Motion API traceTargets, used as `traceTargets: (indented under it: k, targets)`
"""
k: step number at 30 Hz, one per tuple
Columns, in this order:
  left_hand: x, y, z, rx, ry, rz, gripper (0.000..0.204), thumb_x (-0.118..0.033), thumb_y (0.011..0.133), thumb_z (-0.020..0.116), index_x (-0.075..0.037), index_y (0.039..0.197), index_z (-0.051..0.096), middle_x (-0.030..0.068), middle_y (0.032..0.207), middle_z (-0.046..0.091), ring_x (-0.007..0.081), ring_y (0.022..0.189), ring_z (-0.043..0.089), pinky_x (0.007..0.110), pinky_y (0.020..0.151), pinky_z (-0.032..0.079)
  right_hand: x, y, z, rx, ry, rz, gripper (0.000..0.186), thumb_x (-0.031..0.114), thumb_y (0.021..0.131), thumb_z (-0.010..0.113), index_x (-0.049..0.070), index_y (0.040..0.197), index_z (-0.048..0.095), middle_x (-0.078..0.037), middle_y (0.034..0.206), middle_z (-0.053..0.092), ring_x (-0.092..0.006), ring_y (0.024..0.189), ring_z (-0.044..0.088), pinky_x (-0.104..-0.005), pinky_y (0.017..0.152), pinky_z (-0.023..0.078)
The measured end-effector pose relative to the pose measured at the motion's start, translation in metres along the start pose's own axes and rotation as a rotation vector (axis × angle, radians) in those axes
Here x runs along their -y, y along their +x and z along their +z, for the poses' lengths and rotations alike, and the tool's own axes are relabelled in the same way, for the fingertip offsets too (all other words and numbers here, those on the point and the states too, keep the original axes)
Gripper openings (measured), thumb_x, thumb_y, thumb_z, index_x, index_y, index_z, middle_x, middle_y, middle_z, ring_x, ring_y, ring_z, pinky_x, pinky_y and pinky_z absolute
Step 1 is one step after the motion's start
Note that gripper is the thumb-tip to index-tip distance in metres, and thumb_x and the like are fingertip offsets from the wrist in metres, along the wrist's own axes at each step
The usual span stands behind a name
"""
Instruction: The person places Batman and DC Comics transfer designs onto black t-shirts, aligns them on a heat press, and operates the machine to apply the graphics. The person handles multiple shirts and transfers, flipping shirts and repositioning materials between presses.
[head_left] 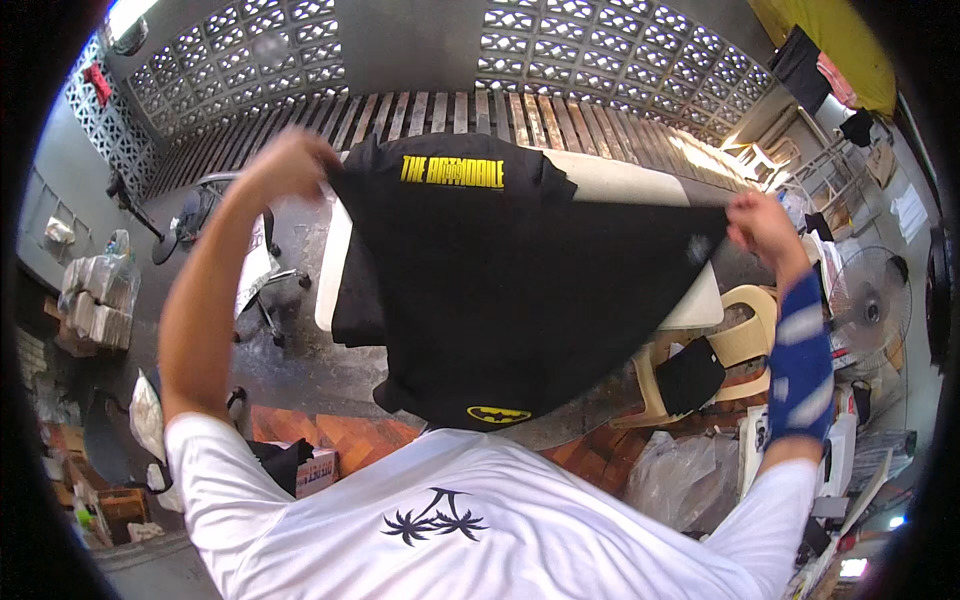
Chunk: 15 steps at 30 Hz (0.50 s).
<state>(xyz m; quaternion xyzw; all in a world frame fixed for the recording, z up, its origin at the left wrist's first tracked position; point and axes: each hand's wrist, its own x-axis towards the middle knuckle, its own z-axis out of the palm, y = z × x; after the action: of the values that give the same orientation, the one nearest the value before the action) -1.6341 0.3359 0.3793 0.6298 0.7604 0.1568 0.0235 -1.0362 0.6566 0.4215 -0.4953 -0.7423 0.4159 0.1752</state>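
White T-shirt (600, 500), worn by the person, printed with dark palm trees; nearest item, below and between both hands.

Left hand (290, 170): motion-blurred; fingers closed on an upper corner of the black garment. Bare forearm.

Right hand (765, 228): fingers clamped on the opposite corner of the same cloth. Blue-and-white sleeve (800, 355) on the forearm.

Black garment (500, 290): drawn out between the two hands, taut toward the right, hanging down toward the wearer's chest. Yellow oval emblem (498, 414) near its lower edge; small pale mark just inward of the right hand.

Yellow lettering (452, 172): on black fabric, right of the left hand; whether this is the same piece cannot be told.

Worktop (620, 180): white, under and behind the cloth, between the hands.

Cream plastic chair (752, 312): below the right hand; folded black cloth (690, 378) on it.

Fan (870, 305): right of and below the right hand.

Clear plastic bag (690, 475): well below the right hand.

Wrapped bundles (100, 300): stacked, well left of and below the left hand.

Wooden slats (420, 110): in a row, beyond both hands.

Pierced block wall (240, 60): farther beyond, behind the slats.
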Motion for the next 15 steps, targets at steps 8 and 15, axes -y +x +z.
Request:
traceTargets:
  k: [8,15]
  targets:
    - [0.026,0.065,-0.233,-0.756,-0.528,-0.107,0.044,-0.010,0.094,0.050,-0.002,0.137,0.059,0.0086,0.100,0.067,0.0156,0.079,0.069,0.027,0.067,0.061,0.217,0.091,-0.054,-0.524,0.458,-0.767,0.019,-0.002,0.102,0.052,0.000,0.118,0.060,-0.012,0.109,0.069,-0.0237,0.094,0.073,-0.0358,0.089,0.061]
    - [0.089,0.089,-0.111,-0.641,-1.354,-0.183,0.036,-0.011,0.102,0.046,-0.005,0.135,0.061,0.0111,0.120,0.065,0.0201,0.087,0.067,0.031,0.079,0.060,0.134,0.129,0.043,-0.486,0.295,-0.737,0.025,-0.007,0.092,0.053,0.000,0.106,0.072,-0.013,0.098,0.076,-0.0192,0.088,0.074,-0.0333,0.080,0.061]
